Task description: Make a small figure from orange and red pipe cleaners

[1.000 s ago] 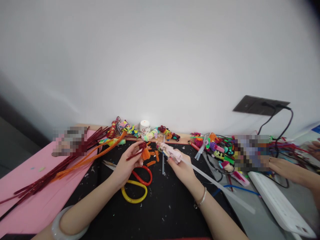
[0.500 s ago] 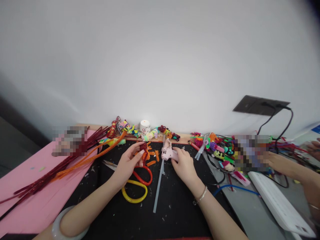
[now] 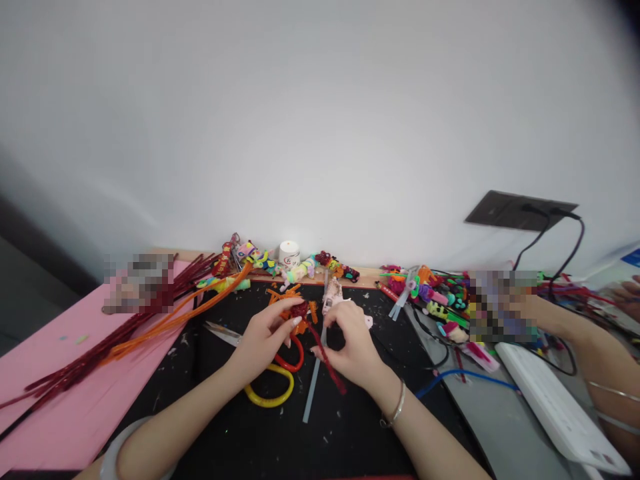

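Observation:
My left hand (image 3: 267,333) pinches a dark red pipe cleaner coil (image 3: 300,310) between thumb and fingertips. A loose red strand (image 3: 333,373) runs from it down to the right. My right hand (image 3: 353,343) is beside that strand, thumb and curled index finger apart; the strand crosses by the thumb. Partly behind the right hand lies a pale pink hot glue gun (image 3: 331,292), with a long clear glue stick (image 3: 311,397) reaching toward me. Under and beside my left hand are scissors (image 3: 270,402) with yellow and red handles. Short orange pipe cleaner pieces (image 3: 285,293) lie behind the coil.
Dark red pipe cleaners (image 3: 90,350) and orange ones (image 3: 170,327) lie across a pink board (image 3: 45,373) at left. A paper cup (image 3: 289,255) and colourful figures line the wall. At right are a white power strip (image 3: 555,407), cables and a co-worker's arm (image 3: 575,327).
My right hand has let go of the glue gun and moved left and down to the red strand. The coil in my left hand has shifted slightly right, its loose strand now showing.

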Action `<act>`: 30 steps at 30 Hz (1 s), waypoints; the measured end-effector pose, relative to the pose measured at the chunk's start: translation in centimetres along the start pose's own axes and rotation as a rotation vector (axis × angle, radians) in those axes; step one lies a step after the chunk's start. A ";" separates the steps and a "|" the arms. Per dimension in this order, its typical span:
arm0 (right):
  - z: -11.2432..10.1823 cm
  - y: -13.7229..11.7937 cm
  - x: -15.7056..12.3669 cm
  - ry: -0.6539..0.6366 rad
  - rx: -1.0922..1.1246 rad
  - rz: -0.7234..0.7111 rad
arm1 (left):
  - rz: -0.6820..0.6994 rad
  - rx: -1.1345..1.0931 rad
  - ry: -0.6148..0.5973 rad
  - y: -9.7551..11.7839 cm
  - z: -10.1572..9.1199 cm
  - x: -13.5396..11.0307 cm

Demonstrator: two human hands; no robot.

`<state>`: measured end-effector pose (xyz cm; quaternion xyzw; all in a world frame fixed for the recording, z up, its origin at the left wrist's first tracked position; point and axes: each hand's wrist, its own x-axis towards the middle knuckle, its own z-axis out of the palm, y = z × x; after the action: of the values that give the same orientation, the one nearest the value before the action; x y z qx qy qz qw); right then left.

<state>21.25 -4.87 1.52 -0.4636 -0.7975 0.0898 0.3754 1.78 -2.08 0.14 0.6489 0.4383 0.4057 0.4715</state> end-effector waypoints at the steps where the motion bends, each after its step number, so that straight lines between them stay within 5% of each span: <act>1: 0.1 -0.2 -0.1 0.012 0.020 -0.020 | 0.012 0.024 -0.016 0.0 0.1 -0.1; 9: 0.4 -0.6 -0.3 0.128 0.144 0.034 | 0.036 0.060 -0.088 0.1 0.3 -0.3; 30: 0.6 -0.4 -0.2 0.067 0.249 0.150 | -0.088 -0.385 -0.160 -0.1 0.3 0.1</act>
<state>20.57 -5.12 1.19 -0.4744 -0.7303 0.2002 0.4489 2.10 -2.03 0.00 0.5574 0.3417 0.4080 0.6372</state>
